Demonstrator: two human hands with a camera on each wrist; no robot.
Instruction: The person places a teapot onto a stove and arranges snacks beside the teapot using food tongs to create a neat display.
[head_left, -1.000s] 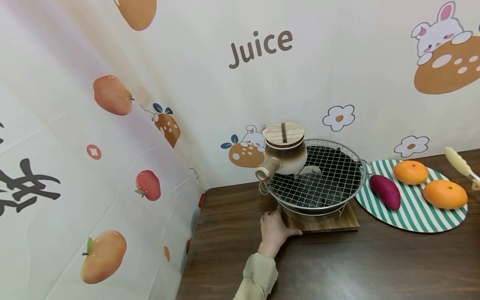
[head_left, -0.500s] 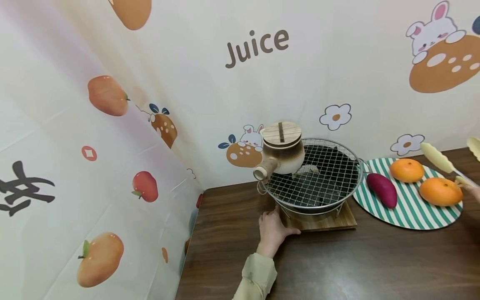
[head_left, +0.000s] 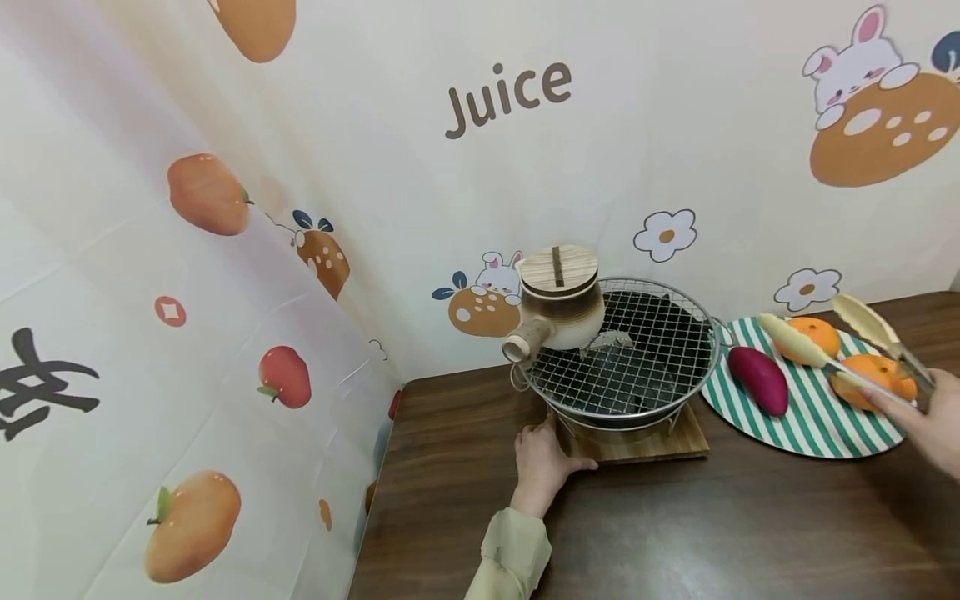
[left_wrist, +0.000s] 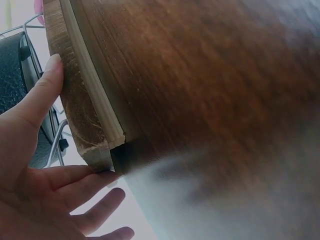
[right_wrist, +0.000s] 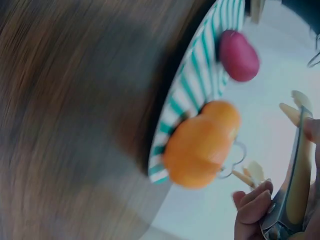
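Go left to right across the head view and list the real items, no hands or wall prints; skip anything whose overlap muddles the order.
Lidded pot, purple oblong vegetable, farther orange, nearer orange.

The place looked like a staged kitchen corner: white cartoon-printed backdrop at twelve o'clock, round metal wire-mesh grill at four, brown wood-grain table at five.

Green and white stripes cover the plate; the sweet potato is purple, both mandarins orange, the tongs yellow-tipped. The pot shades from brown to cream (its lid pale, dark-barred).
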